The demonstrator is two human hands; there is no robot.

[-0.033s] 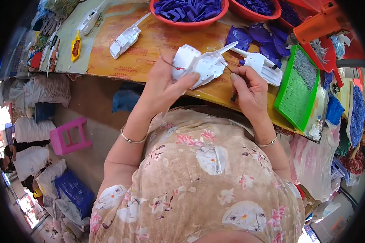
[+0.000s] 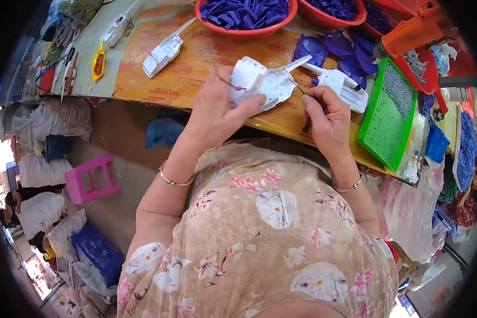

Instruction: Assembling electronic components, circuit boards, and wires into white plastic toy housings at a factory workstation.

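Note:
My left hand (image 2: 213, 108) is closed round a white plastic toy housing (image 2: 278, 87) with a long narrow stem, its thumb lying over the near edge. A second white shell piece (image 2: 246, 71) with thin red and dark wires is in the same grip, close beside the first. Just right of the housing, my right hand (image 2: 327, 114) pinches a thin dark tool, its tip pointing toward the housing; a dark end shows below the fingers. The tool's exact kind is hard to make out. Behind the right hand lies another white housing (image 2: 344, 90).
Red bowls of purple plastic parts (image 2: 246, 32) stand at the back. Purple round shells (image 2: 310, 50) lie near a green tray of small metal pieces (image 2: 389, 114). An orange power driver (image 2: 413, 34) is at right. Further white housings (image 2: 164, 54) lie left. A pink stool (image 2: 93, 179) stands on the floor.
The two white pieces in my left hand have shifted slightly right and tilted, sitting closer together. My right hand is almost unmoved.

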